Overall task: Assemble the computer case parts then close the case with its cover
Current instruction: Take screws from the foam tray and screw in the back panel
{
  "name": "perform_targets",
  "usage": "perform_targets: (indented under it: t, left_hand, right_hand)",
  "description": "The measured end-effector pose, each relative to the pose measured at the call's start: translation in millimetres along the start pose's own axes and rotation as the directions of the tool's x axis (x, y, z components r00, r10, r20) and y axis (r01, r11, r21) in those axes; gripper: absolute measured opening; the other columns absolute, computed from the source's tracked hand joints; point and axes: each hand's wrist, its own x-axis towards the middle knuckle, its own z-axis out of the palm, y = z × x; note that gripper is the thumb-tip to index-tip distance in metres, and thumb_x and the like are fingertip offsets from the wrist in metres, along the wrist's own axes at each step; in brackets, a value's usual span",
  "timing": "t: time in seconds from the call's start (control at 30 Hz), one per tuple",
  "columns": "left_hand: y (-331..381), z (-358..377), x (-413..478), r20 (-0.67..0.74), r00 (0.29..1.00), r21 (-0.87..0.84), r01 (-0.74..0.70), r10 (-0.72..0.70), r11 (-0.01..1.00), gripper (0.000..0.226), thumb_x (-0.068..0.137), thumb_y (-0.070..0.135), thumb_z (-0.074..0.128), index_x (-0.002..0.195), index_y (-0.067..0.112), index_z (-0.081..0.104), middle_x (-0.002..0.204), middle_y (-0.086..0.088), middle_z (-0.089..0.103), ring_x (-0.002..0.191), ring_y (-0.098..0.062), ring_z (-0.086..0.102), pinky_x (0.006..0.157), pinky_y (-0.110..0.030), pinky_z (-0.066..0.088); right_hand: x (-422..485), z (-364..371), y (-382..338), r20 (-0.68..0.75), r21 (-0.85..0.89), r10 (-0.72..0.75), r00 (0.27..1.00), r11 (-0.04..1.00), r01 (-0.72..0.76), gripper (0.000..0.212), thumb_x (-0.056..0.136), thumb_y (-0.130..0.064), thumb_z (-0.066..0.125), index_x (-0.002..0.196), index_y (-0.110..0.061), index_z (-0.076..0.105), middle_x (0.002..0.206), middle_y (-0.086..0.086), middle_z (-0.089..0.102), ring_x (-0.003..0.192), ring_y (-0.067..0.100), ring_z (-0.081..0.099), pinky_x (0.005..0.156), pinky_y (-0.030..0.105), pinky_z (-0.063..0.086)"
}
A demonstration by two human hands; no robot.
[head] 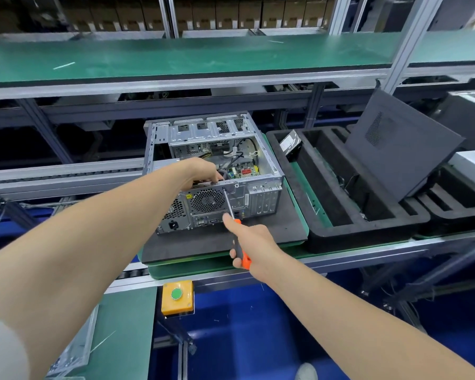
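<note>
**Position.** The computer case lies on its side, open face up, on a dark mat. It sits toward the mat's far edge and right corner. The mat rides on a green pallet on the conveyor line. The cover is not fitted. It leans upright in a black foam tray just beside the pallet's right edge. A hard drive lies at that tray's far left corner.

**Hands.** The left hand reaches over the case's near rim with its fingers curled down inside. I cannot tell whether it holds anything. The right hand is wrapped round the screwdriver, forefinger laid along the shaft. The tip sits against the rear panel above the fan grille.

**Handling, as judged.** The case is stiff sheet steel and likely heavy. Its cut edges look sharp, and the board and cables inside are fragile. It is best steadied by the frame rim, never by the internals. The cover is a thin, light panel that may flex, so it should be carried by its long edges.

**Surroundings.** A green-topped shelf runs above the line in an aluminium frame. A yellow button box hangs below the pallet's near edge, over a blue floor.
</note>
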Motion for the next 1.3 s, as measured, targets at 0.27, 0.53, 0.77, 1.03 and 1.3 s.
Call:
perform_targets:
  t: [0.27,0.53,0.77,1.03,1.3]
  left_hand:
    - [-8,3,0,-0.07,0.997,-0.183,0.005,-0.018,0.983,0.032,0.082,0.02,0.07,0.114,0.02,0.076,0.151,-0.007,0.048,0.14,-0.033,0.039,0.113,-0.053,0.032]
    - [-10,5,-6,-0.101,0.992,-0.104,-0.081,0.071,0.991,0.013,0.088,0.002,0.066,0.083,0.011,0.073,0.101,-0.002,0.062,0.085,-0.013,0.048,0.079,-0.037,0.033]
    - [-15,12,-12,-0.185,0.975,-0.13,-0.148,0.123,0.98,0.007,0.093,0.021,0.076,0.09,0.026,0.08,0.113,-0.003,0.072,0.103,-0.02,0.06,0.093,-0.036,0.048]
    - [-20,17,-15,-0.23,0.953,-0.08,-0.221,0.197,0.972,0.006,0.095,0.024,0.073,0.094,0.025,0.079,0.109,0.001,0.073,0.11,-0.021,0.063,0.095,-0.036,0.047]
    - [-21,13,-13,-0.181,0.962,-0.078,-0.221,0.204,0.972,0.006,0.095,0.029,0.073,0.094,0.025,0.078,0.113,0.004,0.069,0.111,-0.02,0.059,0.097,-0.037,0.043]
  right_hand:
    - [2,-10,3,0.275,0.306,0.168,0.947,0.918,-0.252,0.055,0.106,-0.058,0.044,0.104,-0.01,0.071,0.071,0.002,0.064,0.056,0.015,0.054,0.051,0.026,0.049]
    - [10,1,14,-0.102,-0.313,-0.31,0.945,0.912,0.265,0.038,0.095,-0.041,0.072,0.079,-0.006,0.068,0.075,0.009,0.07,0.055,0.024,0.065,0.053,0.042,0.061]
    - [12,-18,9,0.355,0.274,0.124,0.927,0.934,-0.23,0.039,0.106,-0.048,0.054,0.104,-0.011,0.067,0.074,0.001,0.069,0.053,0.014,0.054,0.049,0.026,0.049]
    - [3,-1,1,0.03,-0.015,-0.045,0.999,0.999,0.045,0.047,0.091,-0.046,0.077,0.107,-0.004,0.063,0.082,0.007,0.057,0.053,0.018,0.054,0.042,0.024,0.043]
    - [3,-14,3,0.166,0.202,-0.001,0.986,0.979,-0.033,0.034,0.105,-0.037,0.059,0.092,-0.007,0.068,0.068,0.002,0.064,0.052,0.015,0.059,0.045,0.025,0.045]
